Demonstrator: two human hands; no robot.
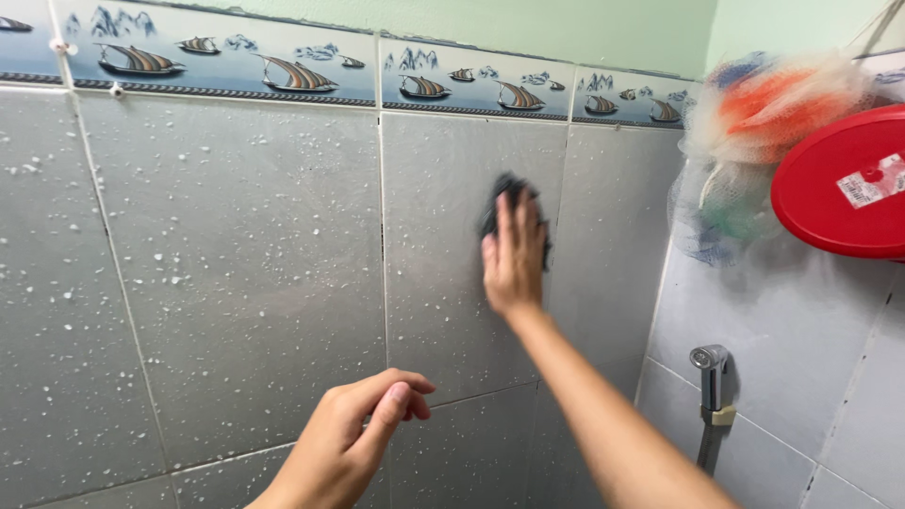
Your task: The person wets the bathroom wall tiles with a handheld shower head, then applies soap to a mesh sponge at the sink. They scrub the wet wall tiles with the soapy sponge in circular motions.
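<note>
Two hands are up at the wall, and I read the risks from left to right. Soap flecks dot the grey wall tiles, so the surface is likely slick. My left hand hovers low, apart from the tiles, its fingers loosely curled with nothing in the grip; it braces nothing if I slip. My right hand presses flat on a dark scrubbing cloth, fingers spread over it, pinning it to the tile just below the boat-patterned border tiles. The cloth could slide out from under the palm. Further right, a wide stroke could knock the mesh bath sponges, the red plastic lid, or the chrome spray nozzle.
</note>
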